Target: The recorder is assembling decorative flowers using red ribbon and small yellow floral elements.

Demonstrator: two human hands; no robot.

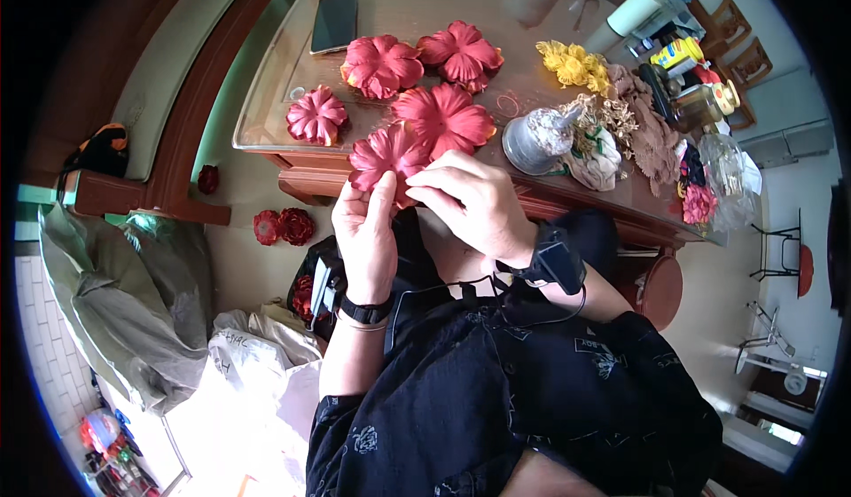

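Close in front of me, at the table's near edge, I hold a red artificial flower [386,153] with open layered petals. My left hand [365,235] grips it from below, thumb on the front petals. My right hand [474,203] is closed in a pinch at the flower's lower right petals; its fingertips partly cover that edge. Right behind it lies a larger red flower [446,117] on the table. Farther back are two more red flowers, one at the left [382,65] and one at the right [462,54]. A smaller red flower [316,115] lies at the left.
The glass-topped table [390,5] carries a dark phone [335,23], a grey pot of whitish material [538,140], yellow flowers [574,64], brown cloth [651,125] and several jars. Red flower heads [284,226] lie on the floor at left, near plastic bags [253,364]. A red stool [660,293] stands right.
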